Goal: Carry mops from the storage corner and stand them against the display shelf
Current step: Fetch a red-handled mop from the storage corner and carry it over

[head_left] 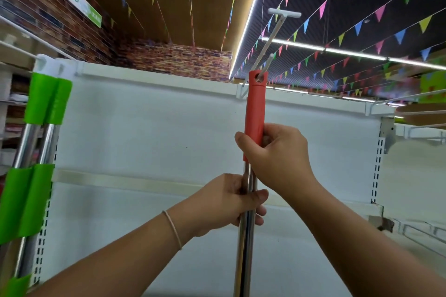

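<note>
A mop handle stands upright in front of me, a shiny steel pole topped by a red grip with a hanging hole. My right hand grips the lower end of the red grip. My left hand grips the steel pole just below. The grip's top is level with the top rail of the white display shelf, close to a white peg hook. The mop head is out of view. Two more steel mop poles with green grips lean against the shelf's left upright.
The shelf's slotted uprights frame a bare white back panel. Another white shelf section runs off to the right. A brick-patterned wall and strings of coloured pennants hang above.
</note>
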Action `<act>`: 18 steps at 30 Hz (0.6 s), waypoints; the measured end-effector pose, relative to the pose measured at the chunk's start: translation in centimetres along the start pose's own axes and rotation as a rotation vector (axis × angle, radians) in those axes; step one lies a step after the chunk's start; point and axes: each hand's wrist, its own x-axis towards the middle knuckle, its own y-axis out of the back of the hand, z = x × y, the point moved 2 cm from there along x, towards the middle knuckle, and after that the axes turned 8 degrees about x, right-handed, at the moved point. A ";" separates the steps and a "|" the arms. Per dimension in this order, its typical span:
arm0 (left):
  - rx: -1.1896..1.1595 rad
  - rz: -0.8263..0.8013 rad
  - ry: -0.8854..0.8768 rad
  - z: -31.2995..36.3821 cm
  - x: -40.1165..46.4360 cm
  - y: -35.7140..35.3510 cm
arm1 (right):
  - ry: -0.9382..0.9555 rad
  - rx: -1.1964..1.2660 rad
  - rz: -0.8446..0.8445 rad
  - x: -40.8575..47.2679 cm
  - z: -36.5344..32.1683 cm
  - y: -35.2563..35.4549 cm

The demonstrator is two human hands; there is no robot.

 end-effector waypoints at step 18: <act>0.221 0.278 0.048 -4.0 6.8 0.3 | -0.176 -0.087 -0.098 5.6 5.2 -4.1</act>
